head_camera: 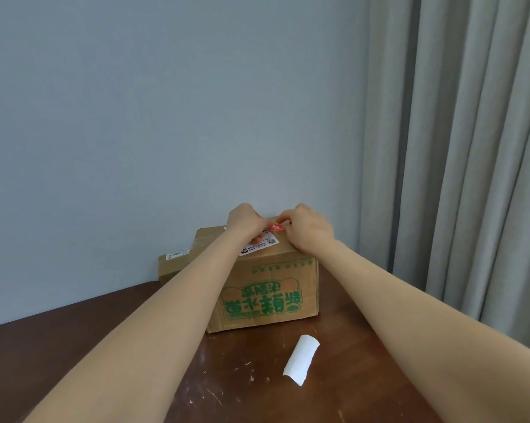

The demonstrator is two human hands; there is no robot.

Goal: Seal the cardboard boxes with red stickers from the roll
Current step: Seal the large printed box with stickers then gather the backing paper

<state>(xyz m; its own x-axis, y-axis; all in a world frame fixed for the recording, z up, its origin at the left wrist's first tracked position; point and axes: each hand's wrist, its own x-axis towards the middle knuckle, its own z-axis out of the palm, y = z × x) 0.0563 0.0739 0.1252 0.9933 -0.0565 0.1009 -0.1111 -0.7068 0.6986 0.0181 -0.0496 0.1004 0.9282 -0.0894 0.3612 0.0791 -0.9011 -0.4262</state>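
Note:
A cardboard box [266,296] with green print stands on the dark wooden table [172,355] against the wall. A red sticker [277,228] sits over the far part of its top. My left hand [242,221] and my right hand [311,228] both rest on the box top, fingers pinched at the sticker's two ends. A white shipping label [259,245] lies on the lid under my left wrist. A second, lower cardboard box [173,264] stands behind to the left. A white curled strip of backing paper [301,359] lies on the table in front.
A grey-blue wall [166,117] rises right behind the boxes. Grey curtains [455,148] hang at the right, close to the table's right side. The tabletop shows pale scratches near its front.

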